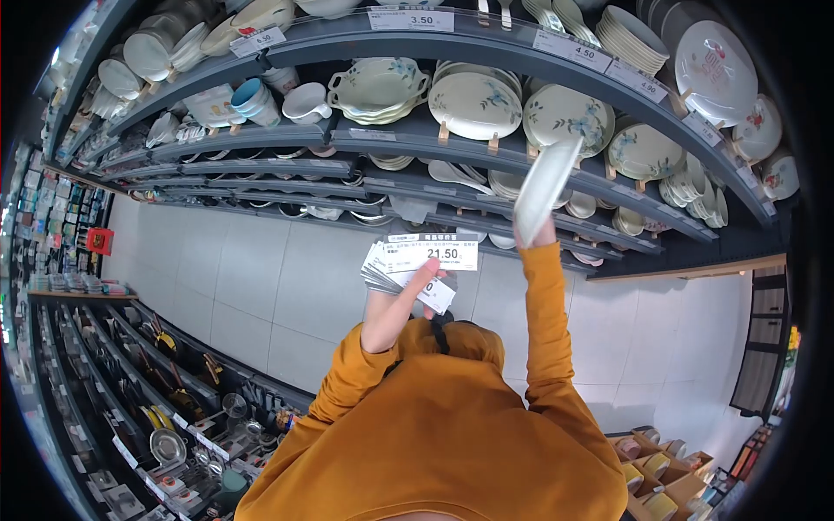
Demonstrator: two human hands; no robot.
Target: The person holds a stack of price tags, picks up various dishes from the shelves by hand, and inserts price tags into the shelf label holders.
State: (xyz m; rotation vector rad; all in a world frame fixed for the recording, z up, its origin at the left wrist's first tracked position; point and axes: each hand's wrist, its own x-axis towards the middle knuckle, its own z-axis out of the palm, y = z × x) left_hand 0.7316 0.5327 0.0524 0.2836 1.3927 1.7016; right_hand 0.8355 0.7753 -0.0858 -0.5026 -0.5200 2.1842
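My left hand (407, 304) grips a fanned stack of price tags (432, 253), the top one reading 21.50. Raised toward the shelf, my right hand (540, 234) is closed around the lower end of a white plate (547, 187). That plate is tilted steeply and seen nearly edge-on; it hides part of my fingers. Just behind it stands a round plate with blue flowers (566, 113) on the shelf. To its left is an oval flowered plate (475, 104), propped upright on a wooden stand.
Shelves of tableware curve across the top, with handled flowered bowls (378, 91), blue cups (254, 100) and a large white plate (715, 71). Price labels (413, 19) line the shelf edges. Kitchen utensils (168, 445) fill racks at lower left. Wooden bins (656, 469) stand at lower right. Grey floor tiles (321, 347) lie between.
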